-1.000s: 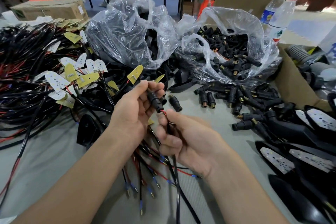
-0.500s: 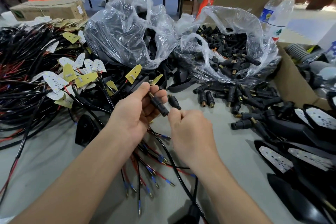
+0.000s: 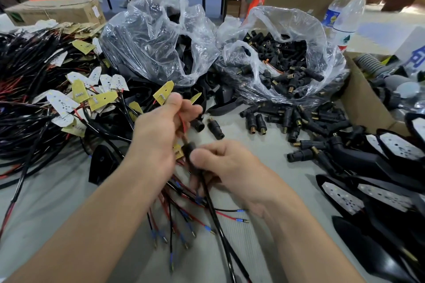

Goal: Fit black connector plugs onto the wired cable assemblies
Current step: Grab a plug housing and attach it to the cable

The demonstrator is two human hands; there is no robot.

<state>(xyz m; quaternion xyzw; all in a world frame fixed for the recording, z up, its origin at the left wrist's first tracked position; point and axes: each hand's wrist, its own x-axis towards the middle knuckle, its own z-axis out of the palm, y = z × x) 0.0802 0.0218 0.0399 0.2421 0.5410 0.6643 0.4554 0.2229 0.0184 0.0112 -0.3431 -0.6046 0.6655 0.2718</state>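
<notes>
My left hand (image 3: 158, 131) pinches a thin red wire (image 3: 183, 123) near its small yellow board (image 3: 163, 93) and holds a bunch of red and black leads (image 3: 179, 216) that hang down to the table. My right hand (image 3: 232, 165) grips a black connector plug (image 3: 190, 150) threaded on a black cable (image 3: 213, 211), thumb pressed on the plug. The two hands sit close together at the middle of the view. Several loose black plugs (image 3: 296, 122) lie on the table just beyond my hands.
Left lies a big heap of black and red cables (image 3: 34, 89) with white and yellow boards. Two clear plastic bags (image 3: 282, 57) of black parts stand behind. Black housings (image 3: 372, 181) and a cardboard box (image 3: 361, 99) fill the right. Water bottles (image 3: 347, 14) stand at the back right.
My right hand has slid the black plug down the cable toward me. My left hand now pinches the red wire above it, where it earlier held the plug.
</notes>
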